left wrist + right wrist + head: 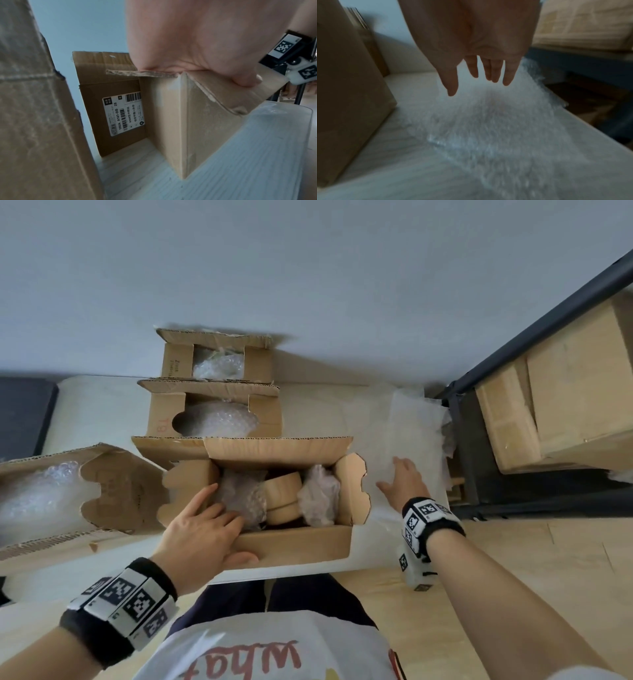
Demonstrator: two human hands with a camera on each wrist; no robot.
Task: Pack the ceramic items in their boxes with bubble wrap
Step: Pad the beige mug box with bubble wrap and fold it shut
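Note:
An open cardboard box [294, 544] stands on the white table in front of me. Inside it, two bubble-wrapped bundles [239, 494] [318, 494] flank a bare beige round item [282, 498]. My left hand [205, 525] grips the box's near left corner, fingers inside against the left bundle and thumb on the outer front wall. In the left wrist view the palm [205, 47] presses down on that corner of the box [171, 121]. My right hand [400, 481] is stretched out, fingers straight, over a flat bubble wrap sheet [411, 433] right of the box; the hand [479, 83] hovers just above the sheet [488, 121].
Two smaller open boxes [219, 361] [212, 412] holding bubble wrap stand behind the main box. A larger one [113, 491] lies to its left. At the right, a dark metal shelf frame [479, 440] holds cardboard boxes [565, 405]. Wooden floor [513, 559] lies beyond the table's right edge.

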